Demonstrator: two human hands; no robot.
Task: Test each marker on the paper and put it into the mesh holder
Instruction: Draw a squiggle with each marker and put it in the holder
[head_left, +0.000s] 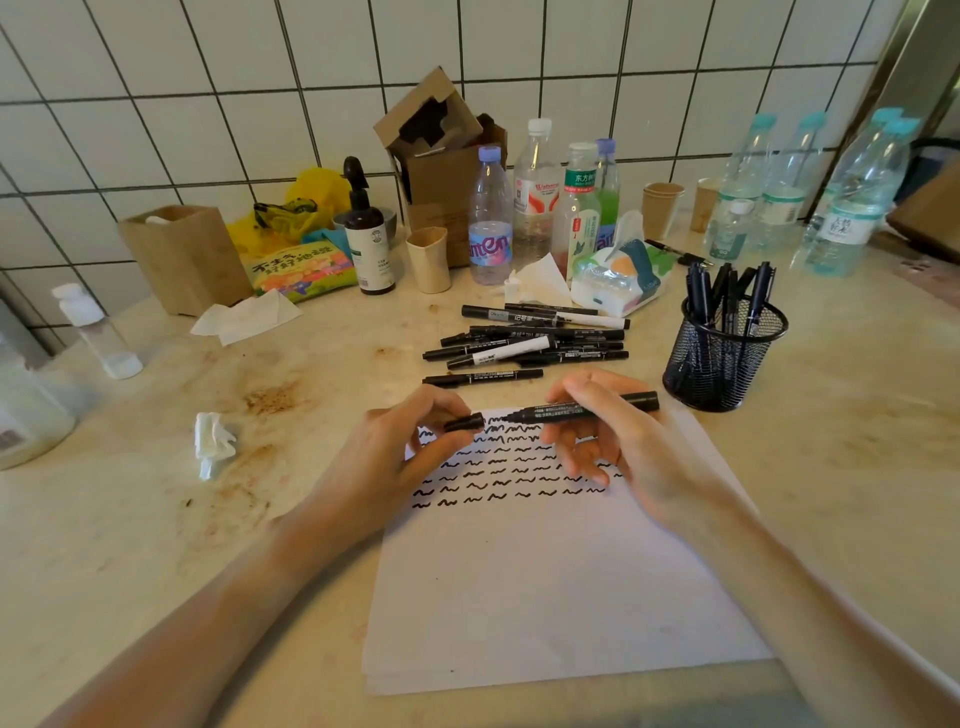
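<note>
A white paper sheet (550, 587) lies in front of me, its upper part covered in rows of black squiggles. Above it my right hand (623, 452) grips a black marker (566, 411) held level, tip pointing left. My left hand (395, 457) pinches the marker's black cap (464, 422), a small gap away from the tip. Behind the paper lies a pile of several black and white markers (530, 340). The black mesh holder (724, 353) stands at the right of the pile with several markers upright in it.
Water bottles (491, 218), a cardboard box (447, 171), paper cups (661, 208), a tissue pack (618, 280) and a pump bottle (369, 239) crowd the back by the tiled wall. A crumpled tissue (213, 441) lies left of the paper. More bottles (847, 208) stand back right.
</note>
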